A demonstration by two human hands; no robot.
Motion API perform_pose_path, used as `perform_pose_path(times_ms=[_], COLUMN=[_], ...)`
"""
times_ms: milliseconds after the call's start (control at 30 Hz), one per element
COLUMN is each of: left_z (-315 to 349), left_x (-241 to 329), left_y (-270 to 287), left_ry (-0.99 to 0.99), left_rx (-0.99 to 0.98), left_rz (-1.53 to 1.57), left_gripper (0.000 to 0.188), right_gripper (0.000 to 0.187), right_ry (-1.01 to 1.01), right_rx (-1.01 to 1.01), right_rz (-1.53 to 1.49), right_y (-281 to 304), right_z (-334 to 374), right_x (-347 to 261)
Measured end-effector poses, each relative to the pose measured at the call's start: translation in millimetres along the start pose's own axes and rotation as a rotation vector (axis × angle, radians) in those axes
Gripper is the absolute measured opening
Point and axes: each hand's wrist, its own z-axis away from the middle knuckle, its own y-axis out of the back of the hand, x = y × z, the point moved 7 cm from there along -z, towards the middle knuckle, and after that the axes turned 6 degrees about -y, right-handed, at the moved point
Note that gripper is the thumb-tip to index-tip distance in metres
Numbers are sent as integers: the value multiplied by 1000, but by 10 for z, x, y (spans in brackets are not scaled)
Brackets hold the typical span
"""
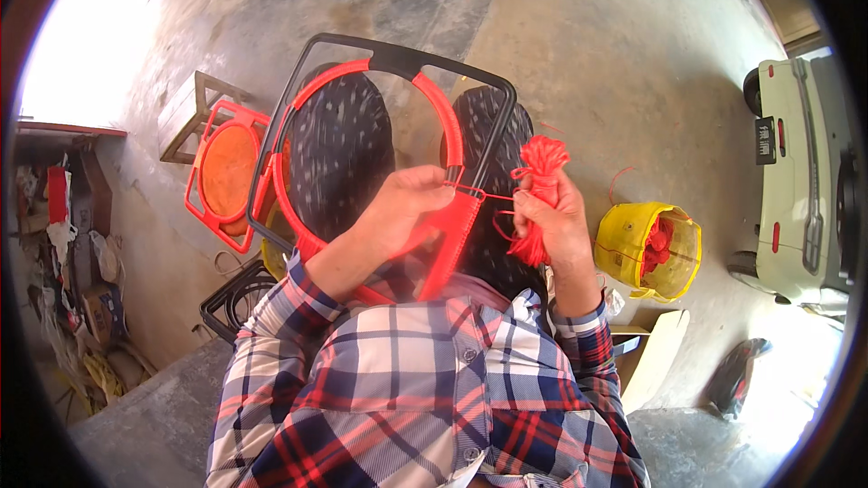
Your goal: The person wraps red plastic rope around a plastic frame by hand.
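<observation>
A black metal frame (395, 58) with a round ring inside it rests across my lap. Red cord (438, 117) wraps the ring and much of the frame's near right part. My left hand (389, 217) is closed on the frame's right side, thumb and fingers pinching the wrapped bar near a bare black stretch. To its right, my right hand (559, 221) grips a bundle of red cord (542, 157). A taut strand runs from the bundle to the frame beside my left fingertips. What lies under the left palm is hidden.
On the left, an orange-red finished frame (228, 172) leans near a wooden stool (185, 117); black frames (237, 298) lie below it. A yellow bag (624, 244) holding red cord stands on the right. Farther right is a pale vehicle (788, 172). Clutter fills a left shelf (68, 129).
</observation>
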Motion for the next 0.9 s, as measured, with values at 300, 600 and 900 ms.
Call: perform_pose_path(times_ms=[300,600,900], left_z=[-102,-257,-184], left_x=[-62,-62,33], left_y=[26,18,-250], left_ry=[-11,-17,37], left_rx=[-24,-43,-84], left_rz=[55,470,416], left_gripper=[20,40,48], right_gripper=[25,26,52], right_ry=[-58,436,19], right_rx=[452,826,-46], right_rz=[170,-213,972], right_y=[933,2361,-209], right_z=[342,1082,4], right_x=[-481,-756,6])
